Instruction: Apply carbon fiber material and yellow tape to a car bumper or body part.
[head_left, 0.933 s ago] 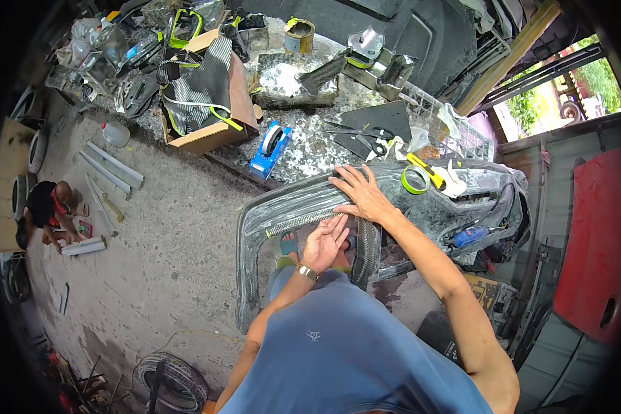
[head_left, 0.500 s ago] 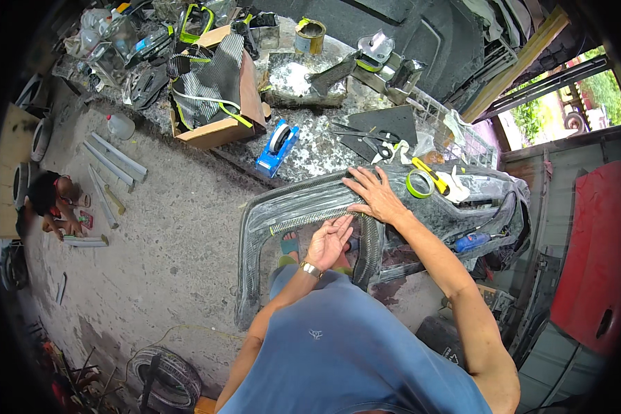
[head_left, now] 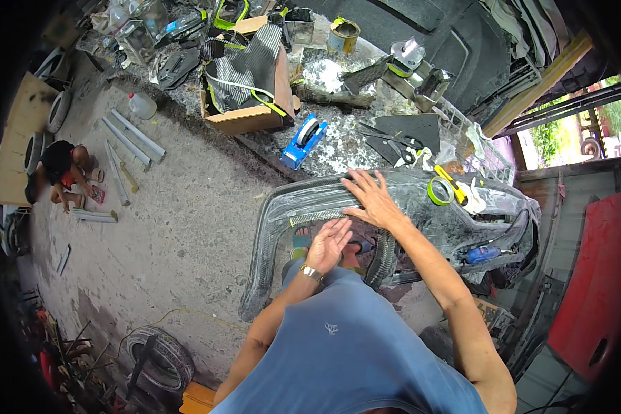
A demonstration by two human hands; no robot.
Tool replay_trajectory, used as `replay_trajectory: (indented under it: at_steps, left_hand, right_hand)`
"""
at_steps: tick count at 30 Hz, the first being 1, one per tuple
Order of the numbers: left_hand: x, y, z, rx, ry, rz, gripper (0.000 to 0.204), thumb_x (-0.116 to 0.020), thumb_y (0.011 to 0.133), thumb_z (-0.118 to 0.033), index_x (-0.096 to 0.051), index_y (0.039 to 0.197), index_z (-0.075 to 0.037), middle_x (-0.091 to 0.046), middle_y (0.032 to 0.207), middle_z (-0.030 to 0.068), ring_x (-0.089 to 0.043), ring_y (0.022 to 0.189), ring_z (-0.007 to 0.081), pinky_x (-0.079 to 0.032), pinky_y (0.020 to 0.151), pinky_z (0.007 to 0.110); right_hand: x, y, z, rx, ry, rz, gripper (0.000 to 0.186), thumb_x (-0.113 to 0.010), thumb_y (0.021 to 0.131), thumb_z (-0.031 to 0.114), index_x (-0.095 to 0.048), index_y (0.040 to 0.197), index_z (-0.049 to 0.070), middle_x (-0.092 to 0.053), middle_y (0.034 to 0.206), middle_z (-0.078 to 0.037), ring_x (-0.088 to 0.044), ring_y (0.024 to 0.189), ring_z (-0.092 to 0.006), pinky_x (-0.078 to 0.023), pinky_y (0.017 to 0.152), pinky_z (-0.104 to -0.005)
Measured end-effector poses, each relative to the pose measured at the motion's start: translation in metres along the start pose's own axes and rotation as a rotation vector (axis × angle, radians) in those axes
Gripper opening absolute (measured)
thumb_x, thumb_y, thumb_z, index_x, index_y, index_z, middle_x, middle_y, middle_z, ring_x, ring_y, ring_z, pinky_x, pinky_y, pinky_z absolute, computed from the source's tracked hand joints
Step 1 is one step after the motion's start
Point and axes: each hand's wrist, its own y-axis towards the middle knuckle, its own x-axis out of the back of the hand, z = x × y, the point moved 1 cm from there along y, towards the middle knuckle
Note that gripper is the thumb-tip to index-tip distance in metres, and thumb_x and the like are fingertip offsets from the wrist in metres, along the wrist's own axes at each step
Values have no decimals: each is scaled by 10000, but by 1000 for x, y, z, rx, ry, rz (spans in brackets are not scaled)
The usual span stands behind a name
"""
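A large curved mould-like panel (head_left: 269, 228), dark grey with whitish streaks, lies before me. Along its inner edge runs a strip of woven carbon-fibre cloth (head_left: 317, 218). My right hand (head_left: 374, 201) rests palm down on the panel, fingers spread, its thumb by the strip. Just below the strip is my left hand (head_left: 328, 245), palm turned up, fingers stretched out with their tips at the panel's inner edge. Neither hand visibly grips anything. More woven cloth (head_left: 381, 259) covers the upright bar to the right.
A roll of green tape (head_left: 439, 191), a yellow cutter (head_left: 450, 181) and a blue power tool (head_left: 483, 254) lie on the panel. Behind are a blue tape dispenser (head_left: 303, 141), scissors (head_left: 401, 148) and a cardboard box (head_left: 252, 119) with cloth. A person (head_left: 65, 169) crouches at far left.
My hands have shifted a little left along the panel and strip. The whole view has moved, so the panel and bench appear farther right.
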Motion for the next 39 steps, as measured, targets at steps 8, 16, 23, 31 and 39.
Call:
replay_trajectory:
  at_steps: [8, 16, 23, 31, 39]
  left_hand:
    - [8, -8, -10, -126, -112, -23, 255, -488, 878, -21, -434, 1127, -3, -441, 1335, 176, -373, 1316, 289, -326, 1097, 433]
    - [8, -11, -15, -109, -196, -9, 196, -485, 875, -23, -463, 1069, -7, -453, 1317, 174, -367, 1318, 293, -329, 1099, 433]
    - [7, -12, -17, -97, -179, -22, 237, -488, 858, -24, -463, 1093, -7, -436, 1339, 172, -362, 1322, 292, -310, 1106, 434]
    - [15, -12, -21, -112, -136, -5, 372, -504, 857, -34, -379, 1206, -7, -394, 1363, 190, -347, 1327, 285, -314, 1099, 419]
    - [23, -17, -29, -132, -166, -22, 312, -525, 847, -40, -407, 1136, -32, -414, 1341, 198, -365, 1314, 288, -339, 1082, 438]
  right_hand:
    - [-14, 24, 23, 57, 26, 24, 723, -561, 817, 549, -400, 1374, 117, -316, 1458, -132, -307, 1330, -317, -153, 1100, -531]
    - [-17, 26, 23, 58, 43, 43, 732, -600, 791, 533, -402, 1373, 136, -322, 1455, -116, -303, 1333, -305, -157, 1096, -546]
    - [-19, 28, 21, 26, 35, 55, 756, -595, 780, 557, -386, 1386, 156, -313, 1463, -122, -296, 1338, -322, -148, 1095, -559]
    - [-22, 25, 21, -2, 36, 40, 769, -599, 773, 567, -387, 1384, 151, -315, 1462, -137, -300, 1338, -327, -145, 1093, -568]
    - [-27, 32, 34, 9, 92, 63, 746, -589, 796, 560, -391, 1385, 147, -307, 1467, -141, -294, 1343, -325, -126, 1099, -560]
